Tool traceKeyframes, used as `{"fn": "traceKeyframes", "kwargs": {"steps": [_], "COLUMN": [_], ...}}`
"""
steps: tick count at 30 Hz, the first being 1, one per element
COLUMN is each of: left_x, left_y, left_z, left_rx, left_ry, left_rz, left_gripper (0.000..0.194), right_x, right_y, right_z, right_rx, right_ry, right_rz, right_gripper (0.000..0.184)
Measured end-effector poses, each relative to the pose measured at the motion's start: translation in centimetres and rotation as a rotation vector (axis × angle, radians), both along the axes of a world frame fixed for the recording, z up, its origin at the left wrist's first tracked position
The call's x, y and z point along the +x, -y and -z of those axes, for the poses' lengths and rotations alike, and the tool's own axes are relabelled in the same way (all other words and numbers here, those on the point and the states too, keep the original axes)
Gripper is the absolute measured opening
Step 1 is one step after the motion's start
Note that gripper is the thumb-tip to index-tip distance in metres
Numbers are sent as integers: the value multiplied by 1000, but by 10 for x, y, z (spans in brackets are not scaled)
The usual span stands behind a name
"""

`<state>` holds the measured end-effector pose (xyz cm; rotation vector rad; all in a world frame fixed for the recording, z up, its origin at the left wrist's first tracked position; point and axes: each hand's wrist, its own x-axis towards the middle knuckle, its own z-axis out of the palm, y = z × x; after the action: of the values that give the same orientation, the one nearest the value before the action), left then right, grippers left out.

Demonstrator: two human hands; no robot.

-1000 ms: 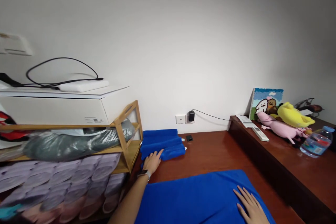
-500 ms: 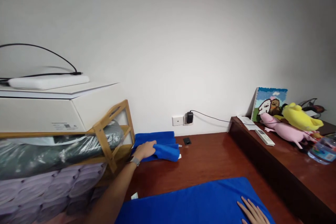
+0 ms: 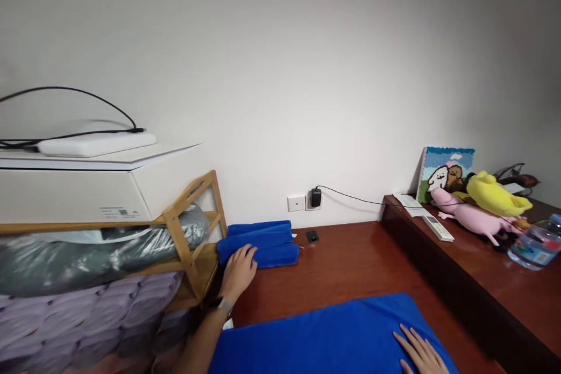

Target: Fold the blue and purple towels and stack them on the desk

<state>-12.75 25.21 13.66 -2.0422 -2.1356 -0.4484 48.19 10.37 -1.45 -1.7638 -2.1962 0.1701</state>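
Note:
My left hand [image 3: 239,272] rests with its fingers stretched out on the front left edge of a blue folded cloth pile [image 3: 263,239] against the wall. The folds of that pile lie roughly parallel, with a small white tag at its right end. Nearer to me, a larger blue cloth [image 3: 324,336] is spread flat on the reddish-brown wooden surface [image 3: 342,263]. My right hand [image 3: 423,352] lies flat with fingers apart on this cloth's right part, partly cut off by the bottom edge of the view.
A wooden shelf [image 3: 179,239] at left carries a white box [image 3: 87,196] and purple shoes [image 3: 109,304]. At right, a raised ledge holds a remote [image 3: 438,229], plush toys [image 3: 499,194] and a water bottle [image 3: 534,245]. A black adapter [image 3: 316,197] is plugged into the wall.
My left hand has let go of the folded cloth's upper layer and drawn back toward me. That layer now lies straighter. My right hand has stayed on the spread cloth.

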Motion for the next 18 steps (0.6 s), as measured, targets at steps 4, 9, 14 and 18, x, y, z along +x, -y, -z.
{"fn": "traceKeyframes", "kwargs": {"steps": [4,9,14,18], "left_x": [-12,-34,-23,-9], "left_y": [102,184,181,171], "left_z": [59,110,96,85], "left_rx": [33,-50,-143,-164], "left_ry": [55,103,41,-2], "left_rz": [47,113,53,22], "left_gripper": [47,51,59,60], "right_x": [-16,-19,-33,-124], "right_y": [15,18,8,-1], "right_z": [-30,-56,-91,-117], "right_rx": [-42,-179,-225,-83], "right_ry": [10,97,169,102], "right_rz": [6,0,36,-82], "right_gripper": [58,61,61,57]}}
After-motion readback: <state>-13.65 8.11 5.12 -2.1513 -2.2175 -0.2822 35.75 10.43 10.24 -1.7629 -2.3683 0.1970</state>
